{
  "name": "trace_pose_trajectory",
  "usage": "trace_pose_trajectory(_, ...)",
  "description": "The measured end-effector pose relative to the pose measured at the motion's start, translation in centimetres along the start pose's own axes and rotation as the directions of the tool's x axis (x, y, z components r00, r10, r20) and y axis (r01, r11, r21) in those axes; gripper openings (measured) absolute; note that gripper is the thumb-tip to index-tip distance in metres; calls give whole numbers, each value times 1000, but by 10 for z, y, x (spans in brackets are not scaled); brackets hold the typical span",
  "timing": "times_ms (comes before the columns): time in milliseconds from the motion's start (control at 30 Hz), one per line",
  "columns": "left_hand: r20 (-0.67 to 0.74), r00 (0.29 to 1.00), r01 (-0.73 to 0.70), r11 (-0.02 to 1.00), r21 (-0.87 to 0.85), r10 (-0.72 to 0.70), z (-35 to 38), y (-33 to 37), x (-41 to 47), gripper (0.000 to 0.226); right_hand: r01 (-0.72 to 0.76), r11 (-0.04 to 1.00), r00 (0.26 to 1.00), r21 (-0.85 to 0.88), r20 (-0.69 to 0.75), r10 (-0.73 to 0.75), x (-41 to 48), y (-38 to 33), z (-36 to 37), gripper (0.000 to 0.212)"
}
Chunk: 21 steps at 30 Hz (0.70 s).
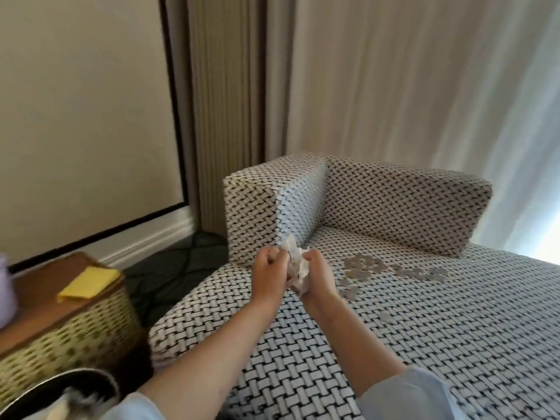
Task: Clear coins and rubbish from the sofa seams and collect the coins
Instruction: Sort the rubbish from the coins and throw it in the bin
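Both my hands are over the sofa seat (424,344), close to the left armrest (257,207). My left hand (269,268) and my right hand (318,274) together grip a crumpled white piece of paper rubbish (297,262), fingers curled round it from either side. Several silver coins (363,265) lie spread on the seat to the right of my hands, in front of the backrest (409,207). A single coin (385,316) lies apart, nearer to me.
A woven basket with a wooden lid (60,322) stands left of the sofa, a yellow cloth (91,281) on top. A round dark bin (60,395) with white rubbish sits at the bottom left. Curtains hang behind the sofa.
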<state>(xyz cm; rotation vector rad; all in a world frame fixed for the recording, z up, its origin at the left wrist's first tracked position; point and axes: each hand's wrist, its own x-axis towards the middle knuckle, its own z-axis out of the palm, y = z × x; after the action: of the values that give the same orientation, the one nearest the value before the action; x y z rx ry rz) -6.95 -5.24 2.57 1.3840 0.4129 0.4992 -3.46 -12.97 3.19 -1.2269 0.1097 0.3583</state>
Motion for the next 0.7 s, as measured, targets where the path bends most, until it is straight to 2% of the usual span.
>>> trace_pose_trajectory(133, -205, 978, -43, 999, -16, 39, -84, 1, 7, 7, -63, 989, 989, -136, 126, 80, -7, 43, 79, 21)
trace_pose_trajectory(200, -300, 952, -61, 998, -28, 50, -125, -1, 7, 12, -60, 975, 974, -213, 203, 104, -12, 66, 114, 19)
trace_pose_trajectory(333, -452, 892, -45, 997, -67, 10, -213, -18, 2, 15, -173, 954, 916, -243, 317, 247, -29, 122, 176, 14)
trace_pose_trajectory(467, -567, 823, 9, 999, -35, -28, -292, -42, -9, 10, -217, 898, 841, -384, 393, 372, -48, 183, 226, 27)
trace_pose_trajectory(533, -613, 785, 58, 996, -73, -91, -321, -55, -18, 25, -210, 868, 816, -449, 408, 409, -54, 211, 240, 27)
trace_pose_trajectory(633, -644, 743, 138, 983, -119, -182, -355, -79, -34, 26, -203, 823, 751, -531, 455, 479, -56, 256, 254, 28)
trace_pose_trajectory(700, -633, 732, 208, 967, -144, -252, -369, -93, -44, 35, -196, 781, 706, -593, 468, 532, -58, 278, 254, 29)
